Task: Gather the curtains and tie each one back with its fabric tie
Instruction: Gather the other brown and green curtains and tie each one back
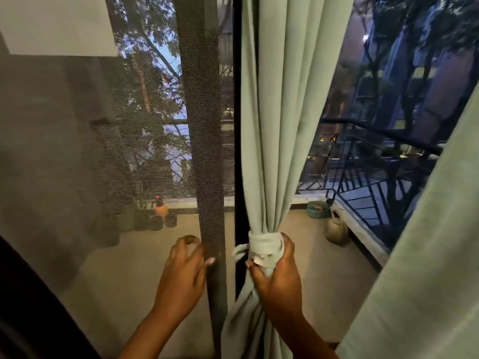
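The gathered pale sage-green woven curtain (274, 141) hangs just right of the dark vertical door frame (237, 125), its folds drawn into a narrow bundle and bound low down by a matching sage-green fabric tie (263, 243), whose loose end loops out to the left of the wrap. The right hand (278, 278) grasps the bundle at and just under the tie, thumb and fingers curled round the cloth; the left hand (182, 275) is apart from the curtain, fingers loosely curled and holding nothing, its fingertips near or touching the dark mesh insect screen (116, 151), though contact cannot be settled. To judge by the deep, soft folds, the cloth is limp and fairly light, not slippery and not fragile; it should compress readily but spring apart if let go, so the best hold is round the whole bundle directly below the wrap, as shown, with the free hand taking the tie's loose end. Count: two curtains in view, this one tied and a second sage-green curtain panel (427, 255) hanging loose at the right edge; one tie visible, that of the second panel not seen; two hands. Beyond the glass lie a black metal balcony railing (375, 161), one green woven basket (317, 209) and one tan watering can (337, 229).
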